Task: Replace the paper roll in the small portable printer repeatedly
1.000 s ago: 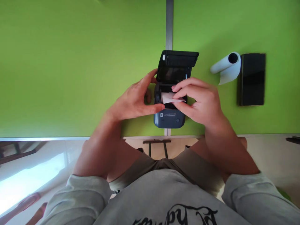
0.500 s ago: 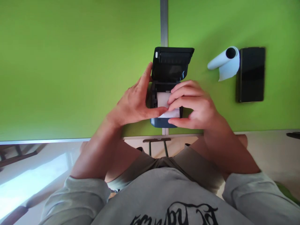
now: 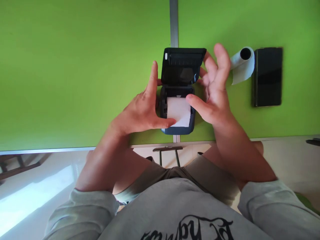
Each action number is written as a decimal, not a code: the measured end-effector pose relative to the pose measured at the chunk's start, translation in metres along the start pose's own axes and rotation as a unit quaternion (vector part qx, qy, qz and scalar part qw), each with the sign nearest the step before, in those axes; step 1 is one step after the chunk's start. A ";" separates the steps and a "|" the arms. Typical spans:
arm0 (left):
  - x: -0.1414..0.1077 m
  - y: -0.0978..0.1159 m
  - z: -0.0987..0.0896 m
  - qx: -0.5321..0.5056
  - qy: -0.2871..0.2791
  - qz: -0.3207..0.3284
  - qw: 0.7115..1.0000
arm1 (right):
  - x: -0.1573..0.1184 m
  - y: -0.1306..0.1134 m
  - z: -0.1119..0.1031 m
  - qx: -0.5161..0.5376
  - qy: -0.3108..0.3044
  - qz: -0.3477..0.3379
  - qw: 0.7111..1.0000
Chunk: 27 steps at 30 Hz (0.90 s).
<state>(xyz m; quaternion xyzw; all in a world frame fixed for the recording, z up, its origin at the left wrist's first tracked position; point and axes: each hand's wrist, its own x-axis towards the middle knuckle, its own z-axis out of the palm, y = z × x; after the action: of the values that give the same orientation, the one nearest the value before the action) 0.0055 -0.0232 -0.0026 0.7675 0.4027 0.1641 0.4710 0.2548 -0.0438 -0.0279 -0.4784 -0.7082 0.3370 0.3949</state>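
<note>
A small dark printer [image 3: 178, 130] lies near the table's front edge, its black lid [image 3: 183, 66] raised at the back. White paper [image 3: 178, 108] sits in the compartment, its edge reaching the front rim. My left hand [image 3: 143, 110] is spread along the printer's left side, thumb resting on the paper near the front. On the right side my right hand [image 3: 215, 86] has its fingers apart, some partly hidden behind the lid's right edge, while its thumb tip is over the paper's upper right corner. Neither hand is closed around anything.
Right of the printer on the green table [image 3: 75, 66], a white paper roll [image 3: 241, 65] lies with a loose end, beside a black phone-like device [image 3: 268, 76]. A grey metal strip [image 3: 174, 23] runs across the table behind the printer.
My right hand has lifted off the paper and moved up to the right, opening its fingers beside the lid. The paper is more exposed. My left hand has stayed nearly in place.
</note>
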 end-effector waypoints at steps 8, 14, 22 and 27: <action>0.001 0.005 -0.002 0.001 -0.012 -0.016 1.000 | 0.002 -0.009 0.001 0.142 0.040 -0.058 0.987; -0.001 0.002 -0.003 0.009 0.007 0.014 1.000 | -0.005 -0.016 -0.002 0.154 -0.003 -0.019 0.988; 0.003 0.008 -0.003 0.005 -0.013 -0.017 1.000 | -0.007 -0.018 -0.008 0.093 -0.043 -0.050 0.993; 0.001 0.005 -0.004 0.020 -0.010 0.005 1.000 | -0.006 -0.018 -0.011 0.056 -0.064 -0.077 0.993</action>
<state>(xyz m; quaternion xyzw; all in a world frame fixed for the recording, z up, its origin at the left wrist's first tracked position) 0.0061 -0.0210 0.0040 0.7801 0.3976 0.1506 0.4591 0.2583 -0.0543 -0.0088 -0.3772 -0.7467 0.3744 0.4000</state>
